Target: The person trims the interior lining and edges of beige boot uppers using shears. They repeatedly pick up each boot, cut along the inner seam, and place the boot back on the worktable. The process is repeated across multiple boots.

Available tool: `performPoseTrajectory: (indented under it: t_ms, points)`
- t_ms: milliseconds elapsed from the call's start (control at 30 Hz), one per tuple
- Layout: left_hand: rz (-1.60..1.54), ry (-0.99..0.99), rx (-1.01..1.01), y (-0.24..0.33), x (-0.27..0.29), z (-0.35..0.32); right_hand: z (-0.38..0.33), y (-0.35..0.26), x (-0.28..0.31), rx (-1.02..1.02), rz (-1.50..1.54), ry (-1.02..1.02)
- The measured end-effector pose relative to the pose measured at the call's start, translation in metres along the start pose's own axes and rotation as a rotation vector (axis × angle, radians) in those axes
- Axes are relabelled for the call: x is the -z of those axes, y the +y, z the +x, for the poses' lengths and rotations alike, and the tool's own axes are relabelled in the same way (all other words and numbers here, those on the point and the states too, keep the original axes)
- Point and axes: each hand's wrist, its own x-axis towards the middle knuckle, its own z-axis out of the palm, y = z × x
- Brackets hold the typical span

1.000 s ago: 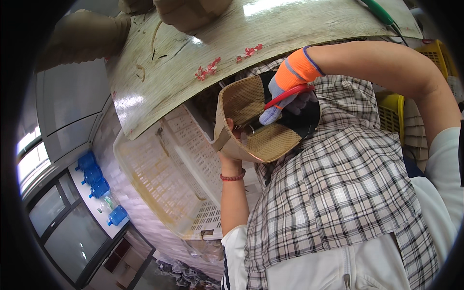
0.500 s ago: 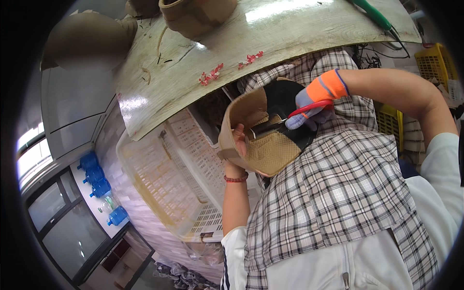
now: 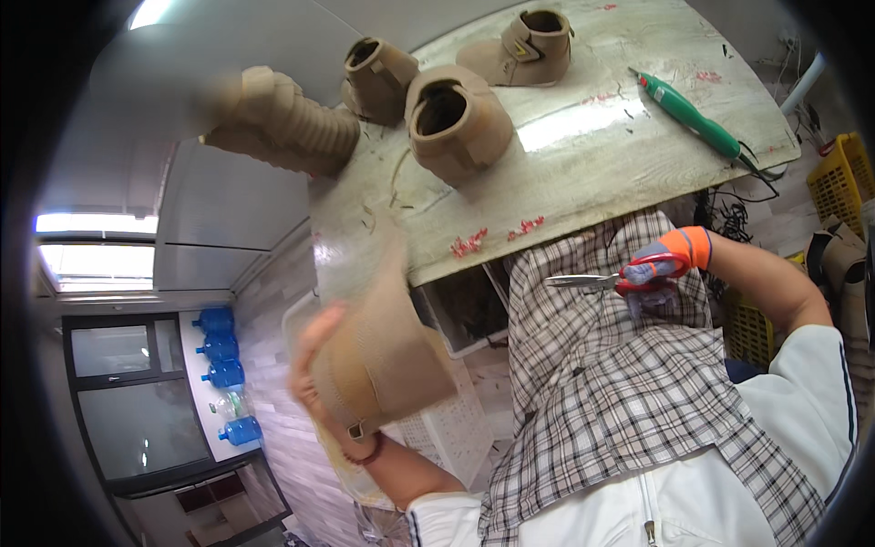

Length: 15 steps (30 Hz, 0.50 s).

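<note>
My left hand (image 3: 314,360), bare and blurred by motion, is closed on the edge of a tan shoe upper (image 3: 396,351), holding it in the air off the table's near left edge. The upper's outer side shows, with stitching and a small metal buckle at its lower end. In my right hand (image 3: 652,266), gloved in grey with an orange cuff, is a pair of red-handled scissors (image 3: 588,282). Its blades point left above my checked apron (image 3: 620,401) and look closed, with a gap between them and the upper.
Several tan uppers (image 3: 465,128) stand on the table (image 3: 547,201), beside a nested stack (image 3: 283,128). A green corded hand tool (image 3: 688,114) lies on the right, and red scraps (image 3: 469,242) near the front edge. Below are a white plastic basket (image 3: 456,428) and a yellow crate (image 3: 834,187).
My left hand has swung the upper left, away from the scissors. My right hand has drawn the blades out of it and moved slightly right and down. The view now takes in more tabletop.
</note>
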Motion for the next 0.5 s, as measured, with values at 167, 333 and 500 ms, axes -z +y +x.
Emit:
performPoseTrajectory:
  t_ms: [167, 333, 500]
  points:
    - [1.08, -0.362, -0.931, 0.029, -0.054, 0.148, 0.002, 0.024, -0.006, 0.044, 0.031, 0.112]
    - [1.027, -0.619, -1.016, -0.042, -0.145, 0.259, -0.002, 0.024, -0.007, 0.012, 0.037, 0.208]
    - [0.998, -0.823, -0.619, -0.128, -0.177, 0.277, 0.003, 0.027, -0.014, 0.021, 0.182, 0.176]
